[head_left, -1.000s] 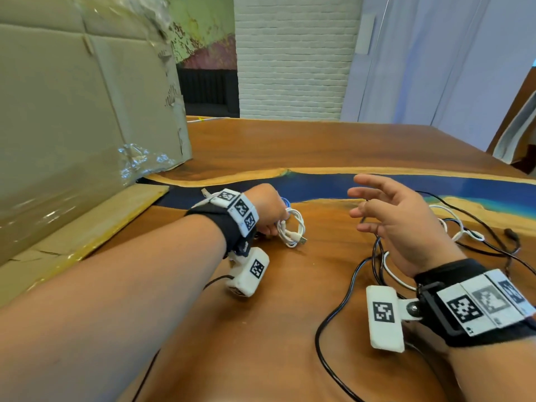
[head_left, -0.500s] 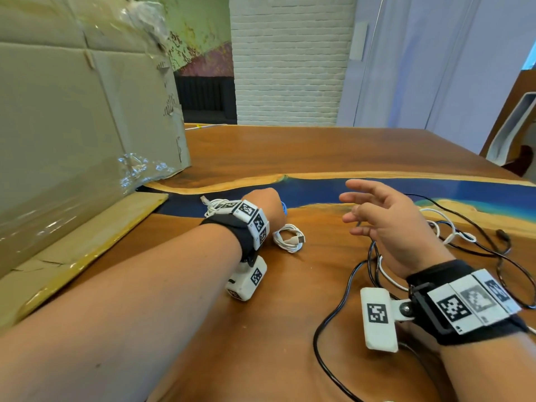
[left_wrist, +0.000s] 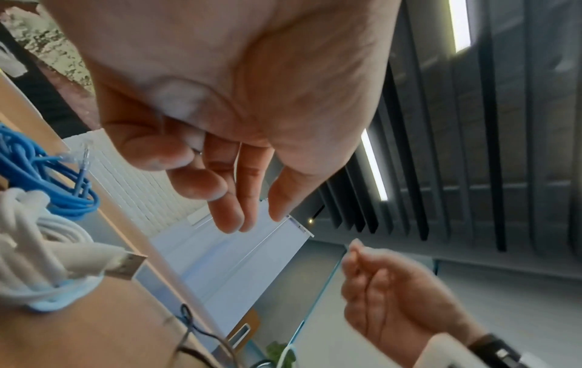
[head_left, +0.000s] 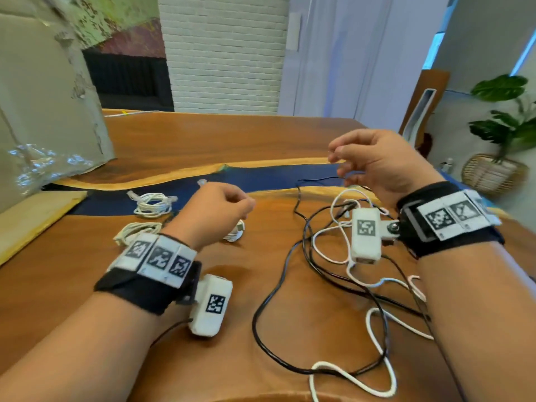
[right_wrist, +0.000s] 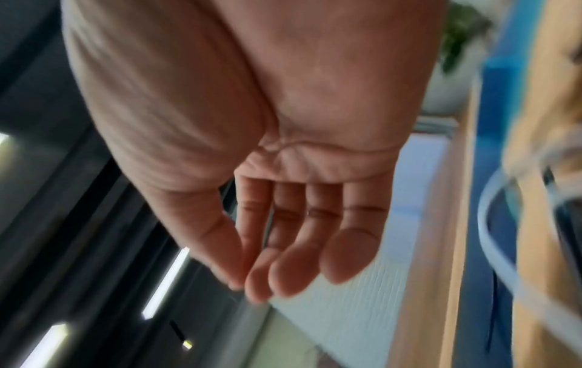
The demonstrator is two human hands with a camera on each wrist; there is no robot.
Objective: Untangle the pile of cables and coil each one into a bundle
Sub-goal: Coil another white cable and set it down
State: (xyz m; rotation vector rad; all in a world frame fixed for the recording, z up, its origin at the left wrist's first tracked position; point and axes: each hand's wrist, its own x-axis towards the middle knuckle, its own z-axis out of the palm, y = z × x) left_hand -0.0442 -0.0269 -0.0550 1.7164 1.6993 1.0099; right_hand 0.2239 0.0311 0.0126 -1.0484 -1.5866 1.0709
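Glossy wood table (head_left: 203, 140), matt cardboard box (head_left: 37, 111), woven basket (head_left: 493, 175)

Even daylight lit the scene brightly, with soft shadows on the counter (head_left: 203, 140) beneath both hands and glare on the plastic wrap (head_left: 43, 166) far left of them. The head view bowed at its edges. The right wrist view was motion-blurred throughout; ceiling light strips (left_wrist: 373, 164) glowed beyond the left hand's fingers.
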